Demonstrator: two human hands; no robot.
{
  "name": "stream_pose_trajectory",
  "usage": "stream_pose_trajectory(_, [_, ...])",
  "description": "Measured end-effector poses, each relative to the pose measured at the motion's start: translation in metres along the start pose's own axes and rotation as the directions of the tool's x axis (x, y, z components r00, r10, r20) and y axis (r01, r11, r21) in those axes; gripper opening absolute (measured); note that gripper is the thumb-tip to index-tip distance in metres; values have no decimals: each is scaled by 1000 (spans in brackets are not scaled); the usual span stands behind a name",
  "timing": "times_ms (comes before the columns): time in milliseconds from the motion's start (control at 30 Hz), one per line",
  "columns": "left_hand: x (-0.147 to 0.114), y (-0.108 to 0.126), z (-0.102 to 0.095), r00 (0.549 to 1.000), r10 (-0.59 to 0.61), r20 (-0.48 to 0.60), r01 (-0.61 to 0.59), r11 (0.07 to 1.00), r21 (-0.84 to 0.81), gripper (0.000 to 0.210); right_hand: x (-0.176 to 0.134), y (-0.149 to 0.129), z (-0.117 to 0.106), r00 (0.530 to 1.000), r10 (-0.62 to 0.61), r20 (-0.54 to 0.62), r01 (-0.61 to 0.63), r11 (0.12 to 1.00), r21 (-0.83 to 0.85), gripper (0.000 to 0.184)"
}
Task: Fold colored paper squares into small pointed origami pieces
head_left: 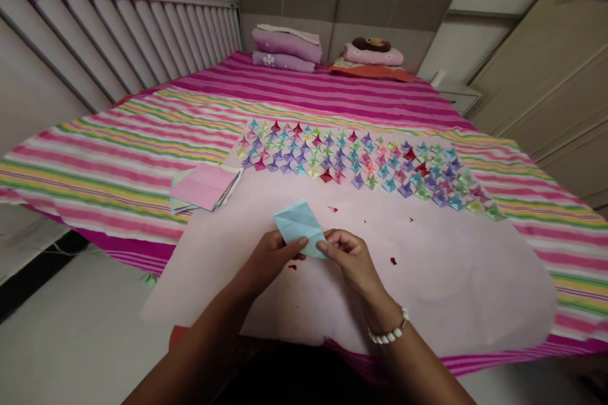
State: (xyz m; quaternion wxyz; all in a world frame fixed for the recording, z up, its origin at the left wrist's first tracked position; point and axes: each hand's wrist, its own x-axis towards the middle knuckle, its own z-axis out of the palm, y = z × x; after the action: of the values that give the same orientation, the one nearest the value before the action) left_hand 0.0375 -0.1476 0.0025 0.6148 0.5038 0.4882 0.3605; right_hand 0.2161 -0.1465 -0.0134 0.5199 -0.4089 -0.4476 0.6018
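Between my hands is a light blue sheet of origami paper [299,223], creased and held up over the pale board. My left hand [275,252] pinches its lower left side, thumb on top. At the lower right corner, my right hand [349,252] grips the same paper between thumb and fingers; a white beaded bracelet sits on that wrist. Beyond the paper, rows of small folded paper stars [339,155] in many colours stand along the board's far side. To the left lies a stack of square paper sheets [204,186], a pink one on top.
The pale board [451,278] lies on a bed with a striped sheet [118,145]. Small dark red scraps [393,261] are scattered on it. Folded purple bedding [287,50] and a pink pile [373,56] rest by the headboard. A white railing [142,31] runs along the left.
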Motion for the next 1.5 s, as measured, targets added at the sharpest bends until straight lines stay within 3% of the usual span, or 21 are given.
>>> stream_pose_trajectory(67, [0, 1, 0, 999, 22, -26, -22, 999, 28, 27, 2, 1, 1, 999, 21, -32, -19, 999, 43, 24])
stream_pose_trajectory(167, [-1, 2, 2, 997, 51, 55, -55, 996, 75, 26, 3, -1, 4, 998, 64, -4, -63, 988, 138, 41])
stream_pose_trajectory(267, [-4, 3, 6, 989, 84, 122, -95, 992, 87, 25, 1, -5, 8, 988, 128, 87, -142, 971, 191, 28])
stream_pose_trajectory(367, [-5, 5, 8, 994, 83, 64, -84, 996, 20, 23, -2, -4, 11, 984, 152, 88, -168, 963, 210, 19])
stream_pose_trajectory(633, [-1, 3, 12, 980, 95, -176, -129, 974, -188, 37, 0, 2, 15, 992, 124, 22, -125, 970, 208, 25])
stream_pose_trajectory(767, [-4, 0, 15, 967, 153, -203, -184, 972, -144, 37, 2, 1, 15, 993, 111, -33, -99, 964, 245, 18])
stream_pose_trajectory(900, [-7, -1, 15, 961, 219, -171, -225, 974, -17, 18, 1, 1, 13, 993, 116, -34, -105, 965, 240, 18])
stream_pose_trajectory(1033, [-6, -1, 14, 966, 179, -188, -188, 982, -35, 34, 0, 1, 11, 996, 76, -40, -67, 979, 195, 18])
stream_pose_trajectory(1300, [-2, -4, 15, 974, 86, -210, -105, 991, -83, 20, 5, 1, 10, 990, -17, -140, 29, 996, 85, 21])
stream_pose_trajectory(1433, [-3, -3, 15, 979, 53, -196, -76, 991, -111, 19, 8, 3, 11, 986, -17, -167, 41, 989, 141, 50])
stream_pose_trajectory(1500, [-3, -3, 14, 983, 45, -180, -67, 991, -119, 19, 7, 2, 12, 993, 23, -114, -5, 988, 156, 47])
